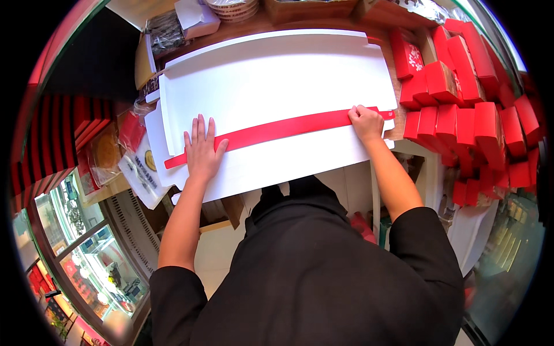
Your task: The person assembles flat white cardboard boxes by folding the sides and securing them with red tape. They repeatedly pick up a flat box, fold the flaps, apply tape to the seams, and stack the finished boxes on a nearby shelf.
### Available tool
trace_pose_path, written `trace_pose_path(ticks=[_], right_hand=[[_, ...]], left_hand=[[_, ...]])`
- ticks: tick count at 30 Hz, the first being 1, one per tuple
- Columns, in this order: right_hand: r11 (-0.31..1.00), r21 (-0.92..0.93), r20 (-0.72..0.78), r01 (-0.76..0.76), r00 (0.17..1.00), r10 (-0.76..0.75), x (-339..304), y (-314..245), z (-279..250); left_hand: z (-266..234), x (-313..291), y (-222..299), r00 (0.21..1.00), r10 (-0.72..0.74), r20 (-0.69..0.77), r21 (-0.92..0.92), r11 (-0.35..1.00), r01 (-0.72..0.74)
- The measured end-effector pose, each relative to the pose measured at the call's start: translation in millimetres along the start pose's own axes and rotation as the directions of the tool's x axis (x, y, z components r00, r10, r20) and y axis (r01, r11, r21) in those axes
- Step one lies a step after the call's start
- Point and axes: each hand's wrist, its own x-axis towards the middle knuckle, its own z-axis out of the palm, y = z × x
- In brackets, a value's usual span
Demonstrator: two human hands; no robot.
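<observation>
White cardboard (277, 75), left hand (202, 151) splayed across red strip (288, 128)

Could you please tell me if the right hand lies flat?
No, the right hand is curled over the red strip near its right end.

there is one red strip (288, 128), one white board (277, 81), and over twelve red boxes (489, 134).

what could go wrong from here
The red strip may slip or crease under uneven pressure from the flat left hand and curled right hand. The white cardboard seems to overhang the table, so pressing near its front edge might bend it. The right arm could knock the nearby stacked red boxes.
</observation>
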Motion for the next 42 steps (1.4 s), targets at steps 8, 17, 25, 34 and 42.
trace_pose_path(ticks=[8,17,25,34,42], right_hand=[[0.979,-0.123,-0.062,-0.162,0.986,0.155,15,40,7],[0.993,-0.111,-0.032,-0.050,0.998,0.047,17,49,2],[0.997,-0.052,0.014,-0.062,0.998,0.063,20,37,-8],[0.574,0.471,-0.172,0.670,0.707,-0.686,-58,-214,-2],[0.473,0.094,0.066,0.876,0.468,-0.881,-50,-252,37]], left_hand=[[2,-6,4,1.000,0.014,-0.028,0.068,0.998,-0.012],[-21,-44,0,0.845,0.375,-0.381,0.006,0.915,-0.403],[-29,-36,-15,0.860,0.453,-0.235,0.035,0.888,-0.458],[-29,-18,-17,0.831,0.533,-0.162,0.192,0.842,-0.503],[-14,-34,-11,0.846,0.390,-0.363,0.036,0.913,-0.405]])
